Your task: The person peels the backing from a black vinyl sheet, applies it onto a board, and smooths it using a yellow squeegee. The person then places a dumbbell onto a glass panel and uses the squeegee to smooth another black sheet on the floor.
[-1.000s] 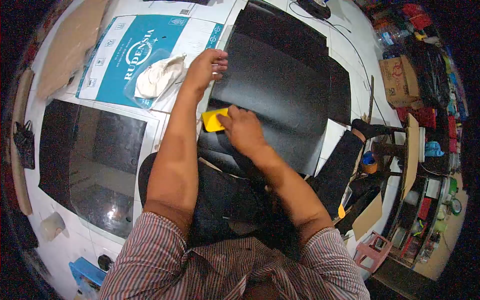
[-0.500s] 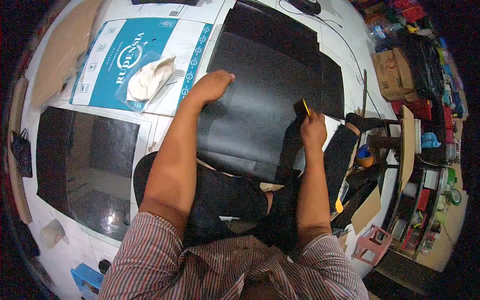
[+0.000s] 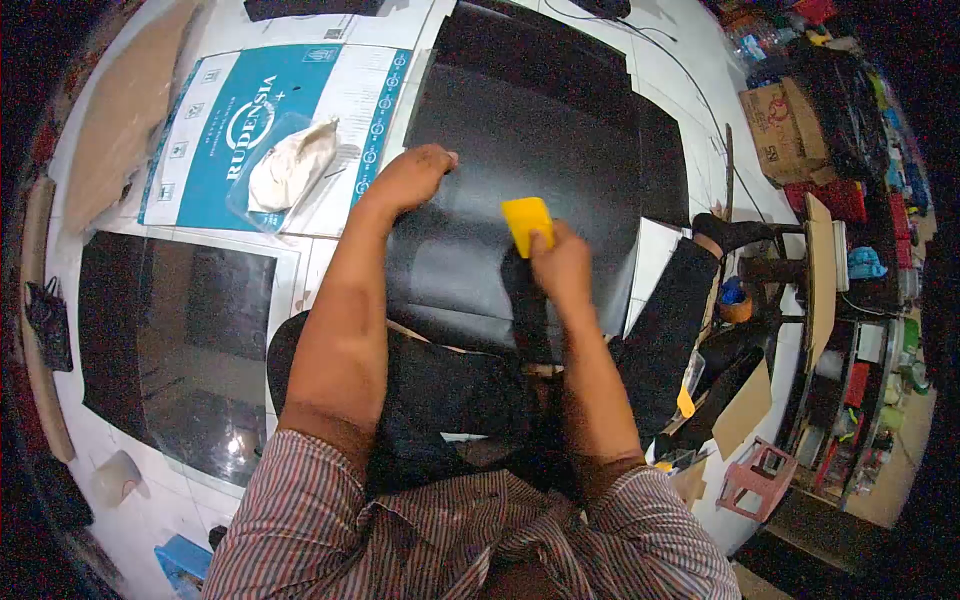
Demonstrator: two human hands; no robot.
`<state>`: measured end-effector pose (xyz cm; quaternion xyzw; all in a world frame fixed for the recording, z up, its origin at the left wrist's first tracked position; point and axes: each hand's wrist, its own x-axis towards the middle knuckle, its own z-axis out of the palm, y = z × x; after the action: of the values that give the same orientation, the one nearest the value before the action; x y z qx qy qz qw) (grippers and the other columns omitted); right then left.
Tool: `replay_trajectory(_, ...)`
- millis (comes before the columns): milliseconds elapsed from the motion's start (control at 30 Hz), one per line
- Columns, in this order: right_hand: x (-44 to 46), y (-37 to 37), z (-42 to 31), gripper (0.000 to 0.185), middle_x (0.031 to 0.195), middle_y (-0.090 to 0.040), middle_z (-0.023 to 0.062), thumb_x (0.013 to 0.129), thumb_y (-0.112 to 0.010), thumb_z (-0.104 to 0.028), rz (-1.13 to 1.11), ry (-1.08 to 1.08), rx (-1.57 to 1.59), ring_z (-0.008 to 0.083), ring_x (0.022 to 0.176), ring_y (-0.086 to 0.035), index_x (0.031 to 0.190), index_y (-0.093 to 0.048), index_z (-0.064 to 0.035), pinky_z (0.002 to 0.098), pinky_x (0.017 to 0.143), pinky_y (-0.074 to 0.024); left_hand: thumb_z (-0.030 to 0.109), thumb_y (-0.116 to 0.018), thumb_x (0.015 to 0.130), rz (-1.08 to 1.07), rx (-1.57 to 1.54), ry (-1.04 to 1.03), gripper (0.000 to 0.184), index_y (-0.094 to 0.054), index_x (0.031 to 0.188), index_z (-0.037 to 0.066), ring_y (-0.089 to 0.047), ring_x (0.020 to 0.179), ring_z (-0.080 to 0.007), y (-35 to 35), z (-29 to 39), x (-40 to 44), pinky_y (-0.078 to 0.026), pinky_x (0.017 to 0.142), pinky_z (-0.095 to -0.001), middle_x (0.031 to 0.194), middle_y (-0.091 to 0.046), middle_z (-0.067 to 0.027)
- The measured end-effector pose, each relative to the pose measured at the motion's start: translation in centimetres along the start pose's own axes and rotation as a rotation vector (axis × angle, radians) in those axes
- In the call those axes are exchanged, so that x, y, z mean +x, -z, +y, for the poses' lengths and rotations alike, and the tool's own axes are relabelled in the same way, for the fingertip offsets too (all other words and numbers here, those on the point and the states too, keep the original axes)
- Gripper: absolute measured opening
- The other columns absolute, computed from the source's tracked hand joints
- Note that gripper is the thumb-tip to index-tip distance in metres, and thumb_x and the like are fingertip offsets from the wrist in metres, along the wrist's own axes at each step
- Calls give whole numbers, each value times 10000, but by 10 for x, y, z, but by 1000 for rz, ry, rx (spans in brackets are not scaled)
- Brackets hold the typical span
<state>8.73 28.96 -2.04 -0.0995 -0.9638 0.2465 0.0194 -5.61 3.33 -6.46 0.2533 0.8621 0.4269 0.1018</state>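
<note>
A large black sheet lies in front of me, its surface glossy in the lower part. My right hand grips a yellow scraper by its lower edge, over the middle of the sheet; its flat face shows. On the sheet's left edge is my left hand, its fingers curled in; whatever they pinch is too small to make out. The two hands are apart.
Left of the sheet, a white cloth in clear plastic rests on a blue and white carton. A dark glossy panel lies lower left. At right are a brown box, a pink stool and a crowded shelf.
My right hand swung right with the scraper from the sheet's left edge, then came back left to the middle. My left hand moved down slightly and its fingers curled.
</note>
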Motion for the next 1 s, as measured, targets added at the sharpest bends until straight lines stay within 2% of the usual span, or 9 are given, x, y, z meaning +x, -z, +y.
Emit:
replay_trajectory(100, 14, 9, 77, 418, 946, -705, 272, 914, -656, -384, 108, -169, -160, 474, 862, -680, 1027, -668, 18, 549, 758, -550, 345, -437, 1020, -45, -44, 129, 439, -683, 1169, 13, -572, 1223, -393, 6, 14, -2, -440, 1048, -439, 1290, -636, -218)
replay_trajectory(233, 14, 59, 146, 469, 963, -706, 300, 897, -669, -393, 129, -348, -100, 480, 879, -685, 1016, -689, 60, 537, 773, -552, 303, -427, 1030, -50, -26, 176, 414, -680, 1171, 7, -572, 1219, -394, -2, 5, 3, -435, 1054, -446, 1293, -631, -223)
replay_trajectory(367, 16, 78, 187, 450, 966, -712, 288, 903, -666, -370, 242, -332, -337, 452, 887, -697, 1022, -681, 64, 498, 801, -556, 306, -438, 1030, -61, 34, 53, 417, -676, 1173, -5, -572, 1216, -405, -2, 1, 4, -430, 1069, -452, 1297, -628, -228)
replay_trajectory(467, 20, 77, 177, 432, 993, -715, 284, 912, -658, -344, 273, -511, 98, 452, 910, -695, 1026, -675, 72, 491, 815, -550, 299, -444, 1024, -82, 124, -24, 411, -677, 1170, -7, -575, 1215, -403, 1, 3, 2, -431, 1075, -448, 1296, -632, -222)
replay_trajectory(567, 34, 57, 159, 447, 1002, -717, 279, 912, -666, -362, 262, -344, -129, 447, 924, -694, 1030, -677, 69, 488, 820, -549, 249, -452, 1014, -100, 181, -60, 369, -682, 1159, -1, -584, 1213, -387, 8, 16, -1, -442, 1070, -438, 1285, -642, -211)
replay_trajectory(633, 53, 25, 148, 475, 1017, -710, 287, 905, -674, -389, 229, -292, 19, 457, 955, -683, 1047, -673, 65, 507, 839, -544, 215, -456, 1009, -100, 170, -41, 342, -686, 1150, 4, -589, 1212, -376, 6, 17, -1, -449, 1064, -433, 1274, -649, -205)
replay_trajectory(733, 65, 10, 37, 453, 1029, -713, 279, 879, -711, -363, 92, -223, -49, 439, 978, -696, 1109, -675, 26, 477, 857, -546, 164, -468, 986, -49, 38, 57, 303, -700, 1113, 16, -601, 1206, -359, 3, 11, -1, -467, 1048, -427, 1245, -664, -194)
replay_trajectory(833, 91, -23, -23, 515, 1054, -704, 279, 865, -704, -426, -16, -49, -27, 455, 979, -684, 1161, -651, -7, 525, 871, -549, 176, -465, 974, -130, 149, -49, 310, -707, 1090, 19, -597, 1204, -367, 11, 15, -3, -463, 1046, -426, 1223, -670, -197)
replay_trajectory(1000, 145, -51, -96, 538, 1112, -699, 272, 866, -688, -450, -40, -31, -59, 438, 1033, -680, 1150, -660, 6, 513, 905, -537, 126, -472, 938, -149, 28, 106, 281, -714, 1042, 26, -637, 1109, -376, 24, 41, -7, -485, 1012, -433, 1146, -692, -205)
